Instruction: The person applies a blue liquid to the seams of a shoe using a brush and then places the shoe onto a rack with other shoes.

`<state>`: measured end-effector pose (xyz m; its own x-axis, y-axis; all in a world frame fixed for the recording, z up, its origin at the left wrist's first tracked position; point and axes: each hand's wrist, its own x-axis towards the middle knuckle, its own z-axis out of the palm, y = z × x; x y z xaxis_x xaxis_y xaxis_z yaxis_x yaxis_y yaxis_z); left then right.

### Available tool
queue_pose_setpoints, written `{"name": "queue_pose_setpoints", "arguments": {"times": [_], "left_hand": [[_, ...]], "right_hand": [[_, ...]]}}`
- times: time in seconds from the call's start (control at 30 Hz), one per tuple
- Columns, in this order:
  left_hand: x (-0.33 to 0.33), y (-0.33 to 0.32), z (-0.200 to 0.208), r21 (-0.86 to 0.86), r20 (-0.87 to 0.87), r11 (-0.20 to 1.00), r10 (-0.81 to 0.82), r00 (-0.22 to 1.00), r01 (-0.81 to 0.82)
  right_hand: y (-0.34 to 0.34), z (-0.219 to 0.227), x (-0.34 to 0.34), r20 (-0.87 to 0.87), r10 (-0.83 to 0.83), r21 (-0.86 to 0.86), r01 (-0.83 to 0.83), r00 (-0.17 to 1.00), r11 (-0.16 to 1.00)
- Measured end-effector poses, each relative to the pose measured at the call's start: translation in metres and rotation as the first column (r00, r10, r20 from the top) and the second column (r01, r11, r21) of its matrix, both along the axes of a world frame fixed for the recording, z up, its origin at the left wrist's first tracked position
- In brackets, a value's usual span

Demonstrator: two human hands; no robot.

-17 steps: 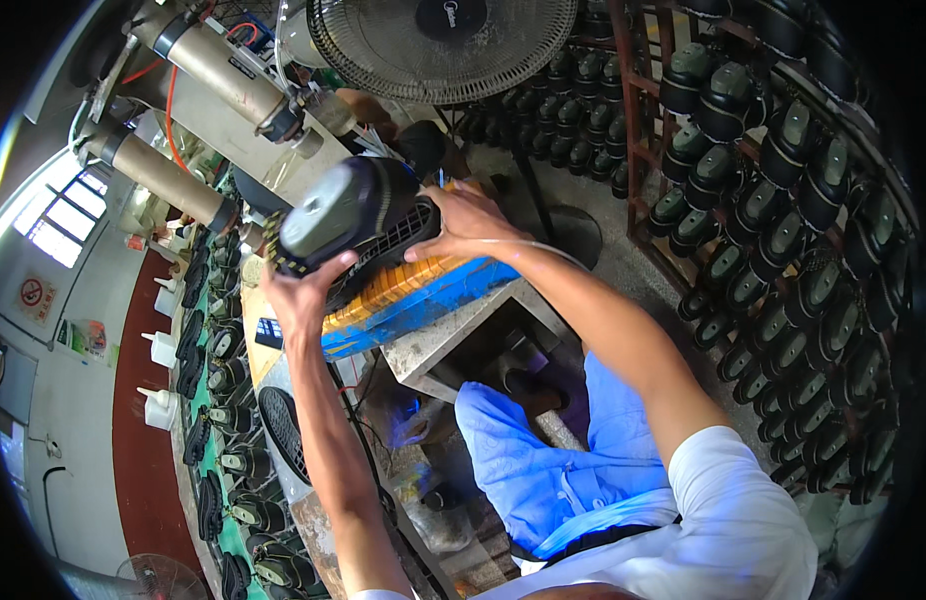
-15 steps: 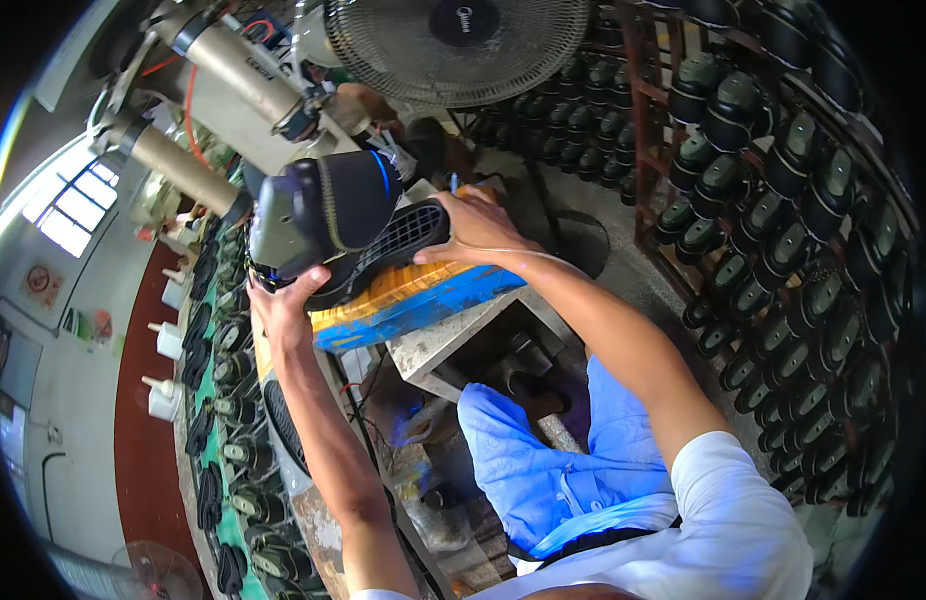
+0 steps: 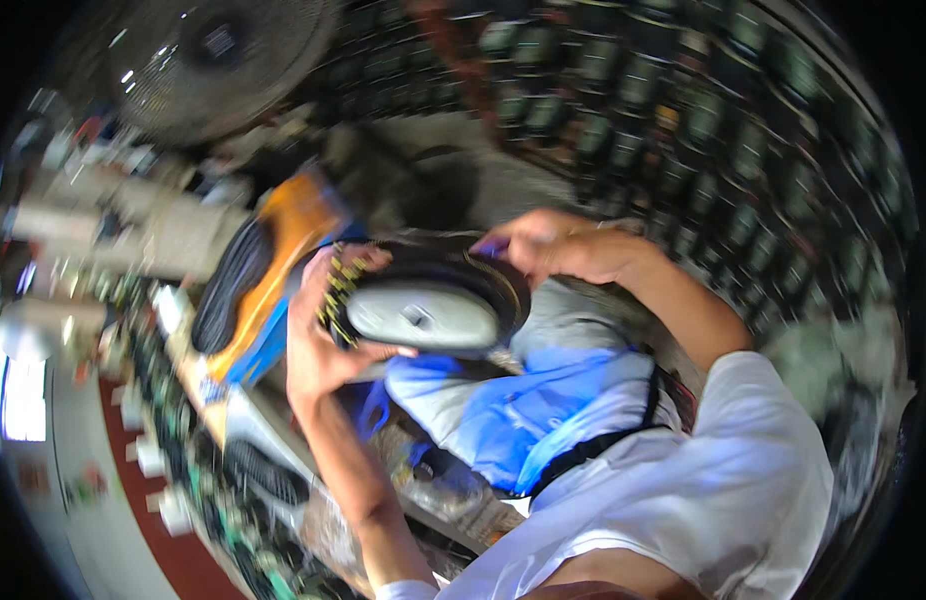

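A dark boot upper (image 3: pixel 391 268) on a grey-green shoe last (image 3: pixel 423 314) is held over my lap, and the last's oval top faces me. My left hand (image 3: pixel 318 335) wraps round the end with the yellow-and-black lacing. At the opposite end, the curled fingers of my right hand (image 3: pixel 558 246) grip the dark upper; blur hides their exact hold. A black rubber sole (image 3: pixel 231 285) rests on an orange-and-blue block (image 3: pixel 295 225) to the left, apart from both hands.
Beside my left forearm, another black sole (image 3: pixel 265 472) lies on the bench. A large fan (image 3: pixel 218 50) stands at the far left. Racks of dark shoes on lasts (image 3: pixel 703 150) fill the right side. White bottles (image 3: pixel 148 455) line the left wall.
The boot has come off the block toward my lap and turned, its last top now facing me. My right hand has let go of the sole and holds the boot. The view has swung right.
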<state>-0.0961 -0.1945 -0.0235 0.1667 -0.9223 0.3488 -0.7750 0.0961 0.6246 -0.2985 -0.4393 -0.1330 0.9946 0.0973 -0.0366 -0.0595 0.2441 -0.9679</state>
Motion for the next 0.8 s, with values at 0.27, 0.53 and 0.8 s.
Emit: {"name": "queue_pose_setpoints", "arguments": {"times": [0.27,0.53,0.8], "left_hand": [[-0.134,-0.16,-0.066,0.179,0.363,0.738,-0.665,0.653,0.651],[-0.004,-0.162,-0.04,-0.105,0.541,0.991,-0.013,0.841,0.082],[0.152,-0.1,-0.051,0.071,0.641,0.971,0.133,0.756,-0.23]], "right_hand": [[0.055,-0.133,-0.221,-0.274,-0.633,0.071,0.671,0.724,0.738],[0.132,-0.192,-0.418,-0.529,-0.841,-0.097,0.992,-0.116,-0.076],[-0.068,-0.16,-0.448,-0.363,-0.899,0.052,0.958,-0.244,-0.282]]}}
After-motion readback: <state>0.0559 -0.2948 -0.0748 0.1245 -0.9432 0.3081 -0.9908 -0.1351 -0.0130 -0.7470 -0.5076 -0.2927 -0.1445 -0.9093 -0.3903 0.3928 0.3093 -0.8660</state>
